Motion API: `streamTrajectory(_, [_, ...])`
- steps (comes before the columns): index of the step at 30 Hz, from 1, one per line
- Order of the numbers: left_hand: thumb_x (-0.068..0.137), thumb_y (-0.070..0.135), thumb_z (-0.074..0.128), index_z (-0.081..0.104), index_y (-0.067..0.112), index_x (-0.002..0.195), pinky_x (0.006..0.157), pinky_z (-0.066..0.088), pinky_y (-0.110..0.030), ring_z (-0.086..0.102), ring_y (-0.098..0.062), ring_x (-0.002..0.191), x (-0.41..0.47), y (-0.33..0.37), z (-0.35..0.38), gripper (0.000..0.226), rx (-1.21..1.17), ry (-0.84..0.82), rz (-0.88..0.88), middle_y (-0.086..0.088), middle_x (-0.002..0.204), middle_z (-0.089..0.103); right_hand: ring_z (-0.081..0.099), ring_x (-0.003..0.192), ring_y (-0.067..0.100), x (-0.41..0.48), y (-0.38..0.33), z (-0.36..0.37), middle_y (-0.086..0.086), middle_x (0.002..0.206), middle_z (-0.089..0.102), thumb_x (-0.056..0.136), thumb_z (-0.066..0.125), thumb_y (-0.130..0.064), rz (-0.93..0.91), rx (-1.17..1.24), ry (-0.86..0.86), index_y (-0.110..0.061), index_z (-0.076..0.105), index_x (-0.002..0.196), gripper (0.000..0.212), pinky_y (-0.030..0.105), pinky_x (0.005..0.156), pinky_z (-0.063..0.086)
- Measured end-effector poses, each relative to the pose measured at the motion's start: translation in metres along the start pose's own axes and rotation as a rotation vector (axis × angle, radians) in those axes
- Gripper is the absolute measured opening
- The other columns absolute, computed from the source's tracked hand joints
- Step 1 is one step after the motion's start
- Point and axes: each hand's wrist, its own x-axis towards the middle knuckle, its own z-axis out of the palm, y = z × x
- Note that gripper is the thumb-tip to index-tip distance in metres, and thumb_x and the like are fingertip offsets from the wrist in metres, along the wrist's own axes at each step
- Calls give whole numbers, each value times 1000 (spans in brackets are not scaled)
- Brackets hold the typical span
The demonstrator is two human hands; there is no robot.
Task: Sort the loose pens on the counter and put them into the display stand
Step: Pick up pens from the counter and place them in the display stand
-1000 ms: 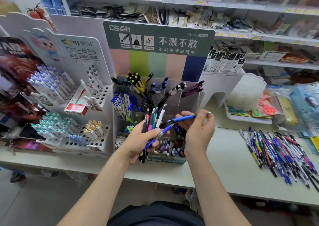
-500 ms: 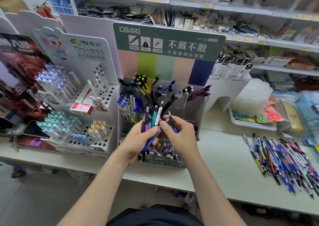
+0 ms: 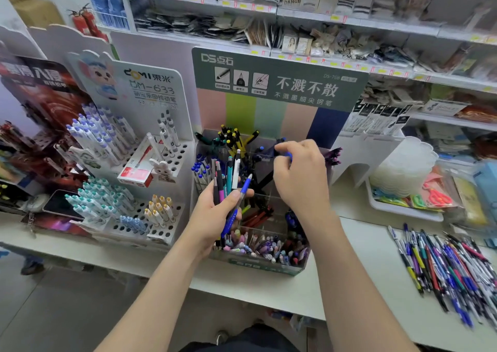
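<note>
- The left hand (image 3: 215,217) gripped a bundle of pens (image 3: 225,179) in front of the near left part of the display stand, fingers curled round the barrels and the thumb pressed across them.
- The bundle stood roughly upright, with dark, pink, teal and white barrels; one blue clicker pen (image 3: 240,203) slanted across the thumb.
- The right hand (image 3: 301,182) reached over the far right compartments of the stand, its fingertips pinching a blue pen (image 3: 287,155); the hand hid most of that pen.
- The clear display stand (image 3: 269,267), with a green header and coloured stripes behind, stood on the white counter (image 3: 349,284); its compartments held pens sorted by colour: yellow-topped ones far, blue-topped ones left, mixed pastel ones near.
- The loose pens (image 3: 451,268) lay in a heap on the counter well to the right of the stand, apart from both hands.
- A white peg-hole rack (image 3: 176,160) of markers stood just left of the stand, with a red box (image 3: 135,175) on it.
</note>
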Motion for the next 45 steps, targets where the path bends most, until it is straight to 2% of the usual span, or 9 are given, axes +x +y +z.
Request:
streamTrajectory(5, [110, 17, 56, 59, 12, 135, 60, 47, -33, 55, -19, 68, 4, 6, 10, 26, -45, -50, -50, -10, 120, 78, 61, 113, 37, 43, -5, -12, 13, 118, 72, 94, 58, -11, -113, -191, -225, -11, 70, 127, 35, 46, 97, 52])
streamTrajectory(14, [109, 13, 56, 61, 11, 134, 59, 47, -29, 53, -19, 68, 14, 10, 22, 25, -130, -16, -71, -13, 122, 76, 68, 93, 25, 60, 0, -7, 5, 102, 75, 98, 73, -10, -271, 61, 26, -10, 66, 124, 26, 37, 85, 52])
streamTrajectory(18, [110, 12, 54, 59, 9, 137, 55, 46, -26, 52, -18, 66, 19, 10, 26, 28, -158, 39, -85, -13, 122, 77, 58, 91, 35, 63, 14, 6, 8, 95, 68, 107, 59, -18, -363, -181, -73, -10, 59, 127, 22, 46, 78, 48])
streamTrajectory(22, [110, 14, 55, 61, 7, 135, 54, 44, -26, 52, -18, 65, 22, 10, 30, 27, -135, 63, -72, -13, 123, 76, 46, 105, 38, 53, 31, 23, 11, 118, 62, 108, 49, -29, -409, -470, -139, -22, 69, 128, 28, 49, 87, 39])
streamTrajectory(26, [109, 13, 55, 61, 7, 131, 54, 40, -27, 50, -16, 61, 20, 7, 27, 23, -135, -4, -74, -13, 114, 77, 49, 101, 29, 39, 23, 17, 5, 112, 59, 103, 58, -24, -377, -110, 112, -20, 74, 121, 25, 43, 81, 41])
streamTrajectory(30, [106, 12, 58, 56, 5, 107, 49, 35, -27, 47, -15, 55, 16, 6, 16, 7, -114, -200, -103, -2, 74, 62, 56, 109, 20, 18, 12, 12, -2, 115, 54, 104, 57, -30, -376, 100, -201, -21, 65, 135, 33, 45, 96, 48])
streamTrajectory(35, [109, 7, 50, 52, -4, 115, 48, 35, -23, 45, -11, 52, 17, 23, 2, 12, -43, -451, -171, 0, 71, 68, 53, 109, 19, 8, 17, 13, -3, 116, 53, 105, 57, -34, -225, 9, -265, -21, 68, 127, 28, 44, 100, 47])
streamTrajectory(39, [104, 16, 64, 51, -11, 117, 53, 43, -29, 49, -19, 59, 26, 28, -11, 33, 14, -511, -189, -26, 101, 60, 67, 82, 4, 3, 1, -1, -12, 91, 73, 101, 66, -27, -90, 277, -296, -23, 77, 102, 11, 23, 75, 54])
streamTrajectory(45, [110, 9, 52, 56, 3, 108, 53, 37, -27, 45, -16, 57, 26, 41, -15, 7, 33, -599, -193, -3, 75, 62, 70, 63, 12, -13, -13, -4, -7, 82, 73, 83, 89, -23, 44, 495, -314, -25, 70, 98, 24, 16, 55, 53])
